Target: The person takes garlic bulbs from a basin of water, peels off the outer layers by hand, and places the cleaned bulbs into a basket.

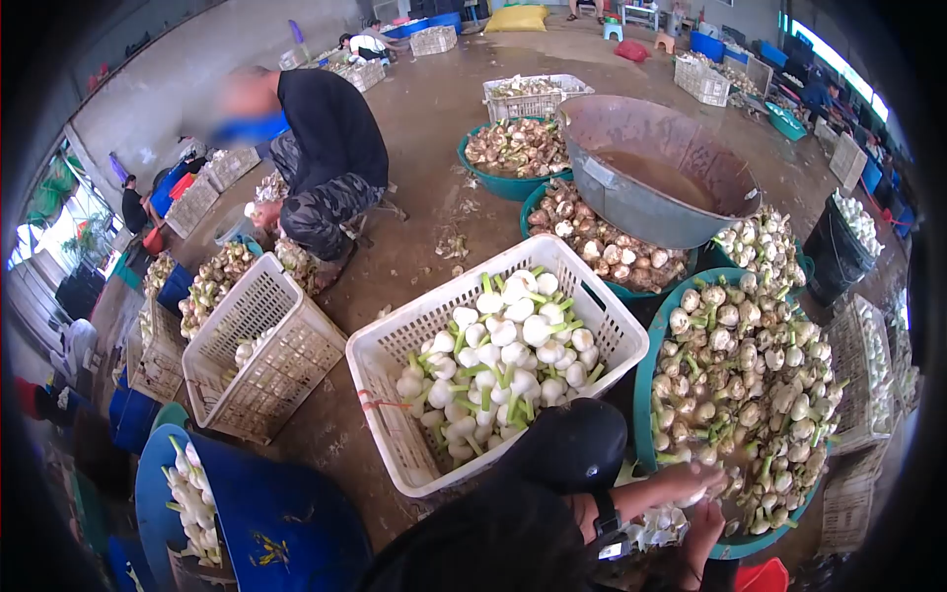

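My left hand (688, 481), with a dark watch on its wrist, is closed on a pale garlic bulb (694, 497). Just below it, my right hand (704, 523) is closed at the same bulb; its fingers are small and partly hidden. Both hands are over the near edge of a green tub (646, 395) of unpeeled, muddy garlic bulbs (742, 355) with green stems. Peeled white skins (656, 528) lie beneath my wrists. Left of my knee, a white plastic crate (395, 459) holds many clean white garlic bulbs (503, 345).
A large metal basin (641, 212) of brown water sits on tubs of garlic beyond. At left are another white crate (296, 345) and a blue barrel (286, 503). A person in dark clothes (335, 128) crouches by garlic. A red object (762, 576) is at bottom right.
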Tool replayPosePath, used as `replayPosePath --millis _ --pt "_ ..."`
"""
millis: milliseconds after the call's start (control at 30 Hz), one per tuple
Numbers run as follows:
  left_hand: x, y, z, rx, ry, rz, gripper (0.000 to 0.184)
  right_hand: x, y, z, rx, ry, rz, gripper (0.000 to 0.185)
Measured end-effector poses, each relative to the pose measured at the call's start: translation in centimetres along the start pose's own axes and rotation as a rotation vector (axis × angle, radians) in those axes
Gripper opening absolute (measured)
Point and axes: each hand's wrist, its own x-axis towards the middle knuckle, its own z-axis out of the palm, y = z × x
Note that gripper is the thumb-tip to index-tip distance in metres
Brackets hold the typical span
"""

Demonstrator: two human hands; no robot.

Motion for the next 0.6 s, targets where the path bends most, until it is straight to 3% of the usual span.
replayPosePath --millis 33,67,100,133,167,200,233,267,300,333,367,433,500,600 --pt "-0.4 0.3 -0.3 0.293 -0.041 -0.041 0.057 0.0 0.5 -0.1 0.004 0.003 0.005 0.028" --pt "-1.0 0.8 -0.1 0.075 -0.215 -0.261 0.043 0.0 2.0 -0.4 0.043 0.015 0.145 0.027" --pt "-1.7 1.0 0.1 0.078 -0.215 -0.262 0.043 0.2 3.4 -0.9 0.083 0.026 0.283 0.025" --pt "-2.3 0.9 0.4 0.278 -0.208 0.099 0.036 0.5 4.5 -1.8 -0.005 -0.029 0.306 0.024" --pt "-2.7 0.5 0.9 0.472 -0.194 0.462 0.036 0.2 4.5 -1.6 0.45 -0.058 0.432 0.023" --pt "-2.5 -0.4 1.5 0.539 -0.199 0.518 0.043 0.1 4.6 -2.2 0.45 -0.06 0.431 0.023" --pt "-2.0 -1.2 1.6 0.543 -0.192 0.519 0.043 0.1 4.4 -3.2 0.554 -0.18 0.572 0.019" --pt "-2.1 -0.9 1.1 0.634 -0.111 0.723 0.04 0.4 4.0 -3.8 0.654 -0.304 0.714 0.015" --pt "-2.4 -0.8 1.0 0.717 -0.031 0.92 0.037 0.5 3.6 -3.9 0.651 -0.31 0.718 0.015" --pt "-2.5 -0.5 1.1 0.681 0.199 1.06 0.027 0.7 2.9 -3.8 0.842 -0.223 0.776 0.015" --pt "-2.6 -0.3 1.2 0.668 0.194 1.049 0.027 0.3 2.5 -3.9 1.024 -0.125 0.844 0.015" --pt "-2.7 1.0 0.6 0.202 0.052 0.357 0.017 0.5 1.6 -3.0 1.222 -0.007 0.659 0.025" --pt "0.4 -1.0 0.8 -0.181 0.411 0.148 0.013 -0.2 2.7 -3.5 1.0 0.024 0.371 0.029" --pt "-0.4 -1.1 2.0 -0.162 0.213 0.512 0.018 -1.4 -1.3 -3.8 1.138 0.087 0.448 0.029"
